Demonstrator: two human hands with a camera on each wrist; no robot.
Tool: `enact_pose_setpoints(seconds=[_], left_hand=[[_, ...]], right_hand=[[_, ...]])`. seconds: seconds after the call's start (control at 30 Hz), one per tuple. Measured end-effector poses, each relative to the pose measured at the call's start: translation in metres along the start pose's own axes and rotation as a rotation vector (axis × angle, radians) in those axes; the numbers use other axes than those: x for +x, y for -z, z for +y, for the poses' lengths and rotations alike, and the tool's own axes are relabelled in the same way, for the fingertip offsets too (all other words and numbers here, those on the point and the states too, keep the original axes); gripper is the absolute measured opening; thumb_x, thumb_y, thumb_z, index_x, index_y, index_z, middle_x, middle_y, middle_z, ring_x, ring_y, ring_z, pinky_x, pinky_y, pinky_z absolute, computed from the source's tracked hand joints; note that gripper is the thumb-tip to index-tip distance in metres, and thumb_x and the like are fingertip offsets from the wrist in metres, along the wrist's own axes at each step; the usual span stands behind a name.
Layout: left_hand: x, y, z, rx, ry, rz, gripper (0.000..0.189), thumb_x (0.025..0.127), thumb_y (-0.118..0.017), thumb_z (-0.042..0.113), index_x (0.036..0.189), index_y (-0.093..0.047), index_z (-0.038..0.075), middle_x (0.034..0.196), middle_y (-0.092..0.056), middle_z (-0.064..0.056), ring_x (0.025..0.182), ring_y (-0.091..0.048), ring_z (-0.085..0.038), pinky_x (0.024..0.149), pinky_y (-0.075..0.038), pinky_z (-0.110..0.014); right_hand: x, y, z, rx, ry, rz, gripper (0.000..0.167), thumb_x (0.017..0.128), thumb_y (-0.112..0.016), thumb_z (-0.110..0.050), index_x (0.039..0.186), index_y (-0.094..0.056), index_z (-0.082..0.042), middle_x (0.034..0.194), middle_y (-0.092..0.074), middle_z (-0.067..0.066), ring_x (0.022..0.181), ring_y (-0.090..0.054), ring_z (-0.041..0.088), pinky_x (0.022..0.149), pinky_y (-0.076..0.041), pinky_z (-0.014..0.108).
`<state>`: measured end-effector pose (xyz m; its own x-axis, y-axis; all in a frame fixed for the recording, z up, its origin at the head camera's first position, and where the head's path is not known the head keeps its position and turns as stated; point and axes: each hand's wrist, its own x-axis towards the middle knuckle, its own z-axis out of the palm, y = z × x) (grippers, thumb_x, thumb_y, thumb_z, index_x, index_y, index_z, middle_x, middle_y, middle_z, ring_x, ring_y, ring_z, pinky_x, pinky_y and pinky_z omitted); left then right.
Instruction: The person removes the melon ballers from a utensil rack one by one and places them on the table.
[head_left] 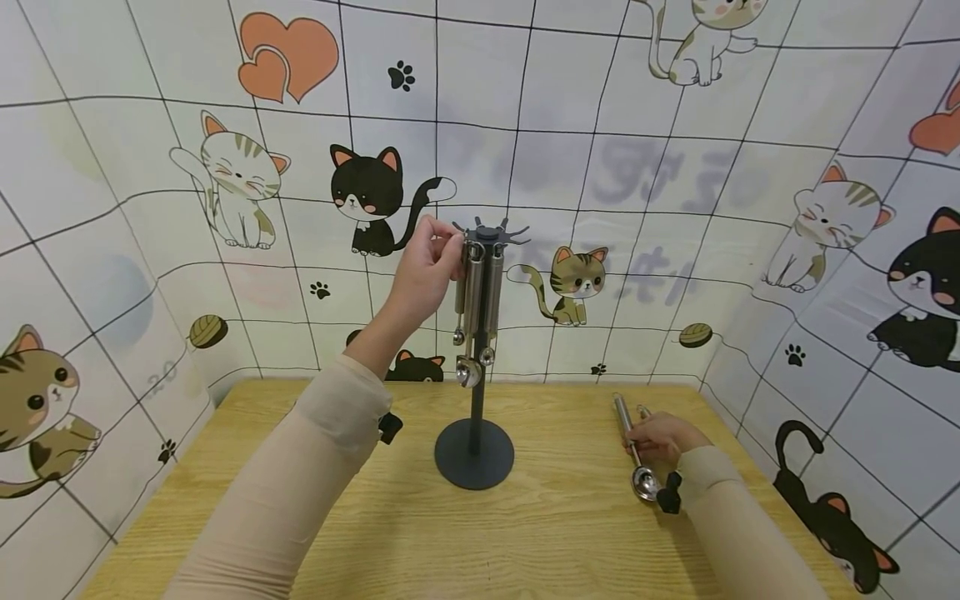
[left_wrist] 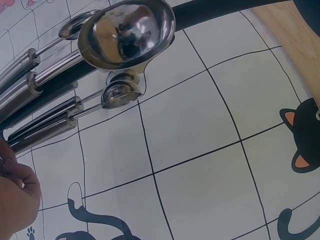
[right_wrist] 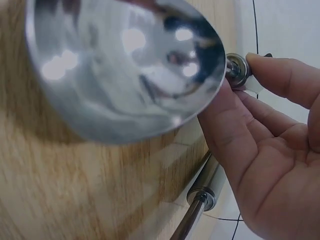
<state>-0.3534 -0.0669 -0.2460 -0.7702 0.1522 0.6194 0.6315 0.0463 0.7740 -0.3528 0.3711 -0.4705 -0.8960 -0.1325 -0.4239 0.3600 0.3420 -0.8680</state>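
- Several steel utensils [head_left: 473, 287] hang from the hooks atop the dark stand [head_left: 476, 467], handles up and bowls down, close round its pole.
- Left hand [head_left: 426, 268], raised at the left of the stand's top: thumb and fingers are together, pinching the upper end of the leftmost utensil [head_left: 460, 300]; whether that end sits on a hook I cannot tell.
- Right hand [head_left: 666, 437], low and well to the right of the stand: thumb and fingers are clamped on the handle of a large-bowled scoop [head_left: 646, 483], whose bowl points toward the person.
- Another utensil [right_wrist: 205, 182] lies beside that scoop, also right of the stand, partly hidden by the right hand.
- Under the stand's round base is a wooden table [head_left: 555, 517]; behind the stand hangs a cat-print cloth [head_left: 480, 92].
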Motion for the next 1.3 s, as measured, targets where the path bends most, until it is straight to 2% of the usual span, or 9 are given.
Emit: enact_pose_setpoints(seconds=[0.27, 0.47, 0.6, 0.77, 0.93, 1.07, 1.17, 1.3], left_hand=[[0.0, -0.003, 0.002, -0.013, -0.009, 0.007, 0.013, 0.108, -0.05, 0.019, 0.11, -0.047, 0.007, 0.077, -0.054, -0.008, 0.072, -0.053, -0.021, 0.075, -0.05, -0.032], [-0.001, -0.003, 0.004, 0.003, -0.013, 0.006, 0.014, 0.108, -0.051, 0.02, 0.111, -0.048, 0.007, 0.077, -0.055, -0.008, 0.073, -0.054, -0.022, 0.075, -0.051, -0.032], [-0.002, 0.0, 0.005, 0.013, -0.017, 0.024, 0.013, 0.108, -0.051, 0.02, 0.111, -0.048, 0.008, 0.076, -0.054, -0.008, 0.073, -0.053, -0.022, 0.075, -0.051, -0.034], [-0.002, 0.001, 0.006, 0.004, -0.014, 0.021, 0.014, 0.108, -0.05, 0.02, 0.111, -0.048, 0.007, 0.078, -0.056, -0.008, 0.073, -0.054, -0.022, 0.077, -0.052, -0.04], [-0.003, 0.001, 0.005, 0.009, -0.007, 0.018, 0.014, 0.108, -0.05, 0.02, 0.112, -0.048, 0.007, 0.08, -0.057, -0.009, 0.073, -0.054, -0.022, 0.076, -0.052, -0.036], [-0.003, 0.002, 0.004, 0.011, -0.015, 0.024, 0.013, 0.108, -0.05, 0.02, 0.111, -0.048, 0.008, 0.078, -0.055, -0.009, 0.073, -0.054, -0.025, 0.074, -0.051, -0.034], [-0.004, 0.003, 0.004, 0.015, -0.018, 0.027, 0.013, 0.108, -0.05, 0.02, 0.111, -0.048, 0.008, 0.077, -0.054, -0.008, 0.072, -0.054, -0.026, 0.073, -0.051, -0.033], [-0.005, 0.005, 0.002, 0.012, -0.017, 0.028, 0.013, 0.108, -0.05, 0.021, 0.111, -0.047, 0.008, 0.076, -0.054, -0.009, 0.072, -0.054, -0.025, 0.077, -0.051, -0.042]], right_hand=[[0.002, 0.002, 0.002, 0.009, -0.027, 0.007, 0.016, 0.102, -0.052, 0.002, 0.104, -0.061, 0.015, 0.085, -0.072, 0.012, 0.078, -0.071, 0.018, 0.072, -0.057, 0.029], [0.003, 0.0, 0.0, -0.101, -0.033, 0.044, 0.014, 0.1, -0.056, 0.001, 0.104, -0.059, 0.014, 0.087, -0.069, 0.01, 0.078, -0.067, 0.018, 0.075, -0.057, 0.032], [0.005, -0.003, -0.005, -0.167, -0.026, 0.088, 0.022, 0.099, -0.058, 0.0, 0.11, -0.056, 0.019, 0.088, -0.067, 0.011, 0.078, -0.066, 0.016, 0.077, -0.058, 0.034], [0.005, -0.008, -0.006, -0.198, -0.02, 0.114, 0.038, 0.098, -0.061, 0.0, 0.124, -0.05, 0.025, 0.092, -0.066, 0.012, 0.081, -0.065, 0.017, 0.078, -0.059, 0.036], [0.006, -0.012, -0.006, -0.228, -0.032, 0.133, 0.045, 0.097, -0.063, -0.001, 0.13, -0.047, 0.024, 0.096, -0.066, 0.016, 0.084, -0.067, 0.02, 0.079, -0.059, 0.037], [0.007, -0.012, -0.005, -0.26, -0.029, 0.148, 0.04, 0.097, -0.063, -0.004, 0.126, -0.053, 0.023, 0.094, -0.067, 0.015, 0.083, -0.067, 0.021, 0.078, -0.059, 0.037], [0.005, -0.012, -0.005, -0.233, -0.029, 0.144, 0.032, 0.097, -0.062, -0.005, 0.116, -0.059, 0.021, 0.088, -0.067, 0.013, 0.079, -0.066, 0.02, 0.076, -0.059, 0.036], [0.003, -0.012, -0.003, -0.161, -0.015, 0.142, 0.026, 0.097, -0.059, -0.004, 0.108, -0.06, 0.019, 0.084, -0.067, 0.01, 0.075, -0.065, 0.017, 0.073, -0.058, 0.033]])
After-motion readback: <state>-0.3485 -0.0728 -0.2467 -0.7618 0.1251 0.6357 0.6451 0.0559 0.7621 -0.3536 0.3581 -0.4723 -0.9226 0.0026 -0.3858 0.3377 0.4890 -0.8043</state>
